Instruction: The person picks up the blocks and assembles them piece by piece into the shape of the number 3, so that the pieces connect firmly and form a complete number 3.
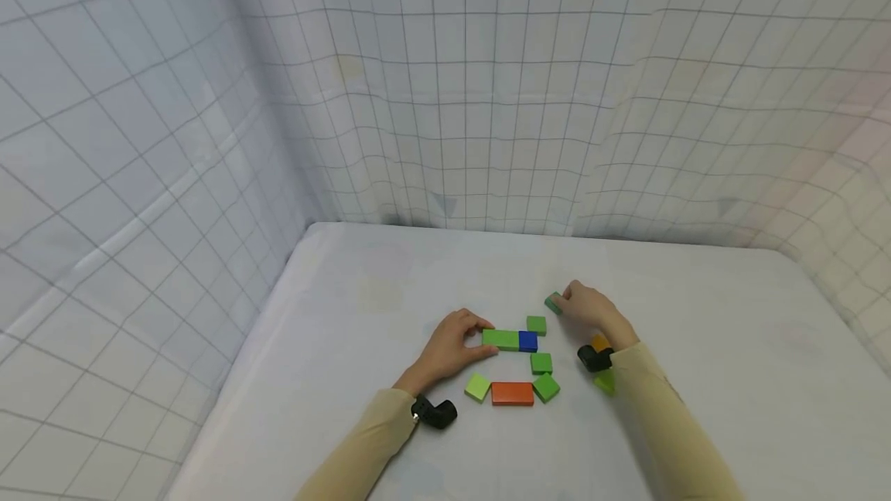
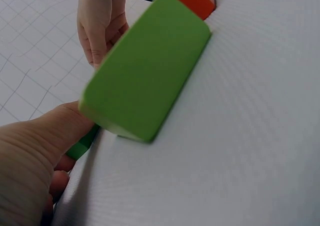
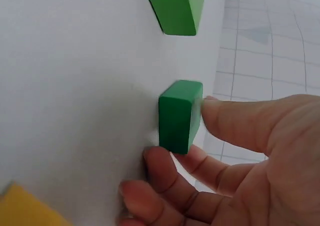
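Observation:
My left hand [image 1: 452, 345] has its thumb and index finger at opposite long sides of a long green block [image 1: 501, 340], gripping its left end. A blue square block [image 1: 528, 342] sits against that block's right end. Farther back, my right hand [image 1: 590, 306] pinches a small green block [image 1: 553, 303]; in the right wrist view the thumb lies at one side of this green block [image 3: 175, 123] and the fingertips at its lower end. A green square block [image 1: 536, 325] lies between the pinched block and the blue one.
Nearer the body, a red-orange rectangular block [image 1: 512, 393] lies between a lime block [image 1: 477, 387] and a turned green block [image 1: 546, 387]. Another green square [image 1: 541, 363] is just behind. Under the right wrist are an orange-yellow block [image 1: 599, 342] and a yellow-green block [image 1: 605, 383]. Gridded cloth [image 1: 459, 99] surrounds the white table.

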{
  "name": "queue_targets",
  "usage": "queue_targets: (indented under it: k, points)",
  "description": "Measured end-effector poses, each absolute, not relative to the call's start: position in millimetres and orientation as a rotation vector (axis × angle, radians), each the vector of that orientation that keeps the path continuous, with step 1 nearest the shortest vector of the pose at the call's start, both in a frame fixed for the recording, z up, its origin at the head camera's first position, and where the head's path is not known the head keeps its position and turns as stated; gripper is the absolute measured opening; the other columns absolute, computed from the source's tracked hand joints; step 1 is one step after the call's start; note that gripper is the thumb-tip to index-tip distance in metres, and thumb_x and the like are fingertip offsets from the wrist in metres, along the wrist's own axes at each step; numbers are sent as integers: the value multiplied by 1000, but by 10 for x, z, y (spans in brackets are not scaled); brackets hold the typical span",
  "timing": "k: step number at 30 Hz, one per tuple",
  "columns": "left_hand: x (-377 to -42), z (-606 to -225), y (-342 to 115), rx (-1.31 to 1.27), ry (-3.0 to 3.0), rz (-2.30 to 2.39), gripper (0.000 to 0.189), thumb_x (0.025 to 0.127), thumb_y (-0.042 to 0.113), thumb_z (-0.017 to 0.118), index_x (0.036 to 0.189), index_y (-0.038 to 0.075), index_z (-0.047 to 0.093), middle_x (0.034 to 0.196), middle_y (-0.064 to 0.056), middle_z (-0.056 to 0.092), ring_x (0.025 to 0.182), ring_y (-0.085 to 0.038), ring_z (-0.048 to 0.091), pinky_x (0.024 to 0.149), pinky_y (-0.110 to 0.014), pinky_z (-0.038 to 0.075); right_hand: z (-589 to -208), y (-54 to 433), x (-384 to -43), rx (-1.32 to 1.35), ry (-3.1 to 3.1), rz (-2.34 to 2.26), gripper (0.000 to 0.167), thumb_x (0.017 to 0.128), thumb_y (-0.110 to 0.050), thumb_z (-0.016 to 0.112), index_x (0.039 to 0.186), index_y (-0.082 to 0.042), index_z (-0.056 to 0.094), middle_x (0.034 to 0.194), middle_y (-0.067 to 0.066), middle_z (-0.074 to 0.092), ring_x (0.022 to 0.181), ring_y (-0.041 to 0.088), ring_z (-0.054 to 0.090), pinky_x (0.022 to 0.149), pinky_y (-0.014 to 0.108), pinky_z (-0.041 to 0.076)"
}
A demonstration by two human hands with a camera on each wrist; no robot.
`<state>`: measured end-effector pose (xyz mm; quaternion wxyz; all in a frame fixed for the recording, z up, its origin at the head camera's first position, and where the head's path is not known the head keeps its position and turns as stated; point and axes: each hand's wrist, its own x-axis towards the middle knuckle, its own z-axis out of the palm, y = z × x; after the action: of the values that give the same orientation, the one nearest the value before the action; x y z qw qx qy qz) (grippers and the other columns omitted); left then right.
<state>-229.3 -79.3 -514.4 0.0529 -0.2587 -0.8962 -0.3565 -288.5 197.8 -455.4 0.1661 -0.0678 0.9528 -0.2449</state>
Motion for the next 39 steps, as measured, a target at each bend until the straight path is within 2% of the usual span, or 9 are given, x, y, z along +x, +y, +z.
queue_targets:
  k: [5,9,14,24,39]
  points:
    - [-2309,-5150,-815,-779,-2735,-1071,37,81,42,74,109,18,68,92,9,53,83,-8,46,75,-26,40,-4565,1981,-2923,-173,2654,-793,34,97,-28,53,112,3,52,97,13,58,83,26,50,71,38,42]
    - [-2310,-5148,-824,-766,-2743,-1073,37,81,42,74,109,19,68,92,9,53,83,-8,46,75,-27,40,-4565,1925,-2940,-181,2647,-837,34,96,-31,55,110,0,54,106,16,57,89,28,49,77,42,42]
    - [-2307,-5152,-821,-767,-2741,-1086,37,81,42,74,109,19,68,92,9,53,83,-8,46,75,-27,40,-4604,1855,-2960,-196,2640,-888,35,94,-34,58,108,-1,55,111,19,57,90,29,52,77,42,43]
    - [-2319,-5170,-811,-774,-2748,-1070,37,81,42,74,109,19,68,92,10,51,83,-8,45,74,-25,39,-4676,1817,-2953,-128,2627,-957,34,90,-37,65,101,-5,58,98,12,59,81,25,53,69,35,42]
    - [-2323,-5168,-790,-778,-2752,-1059,37,81,43,74,110,19,68,93,10,51,84,-8,45,75,-26,39,-4690,1827,-2882,-150,2658,-938,34,90,-38,64,101,-7,60,99,11,58,81,24,51,68,35,41]
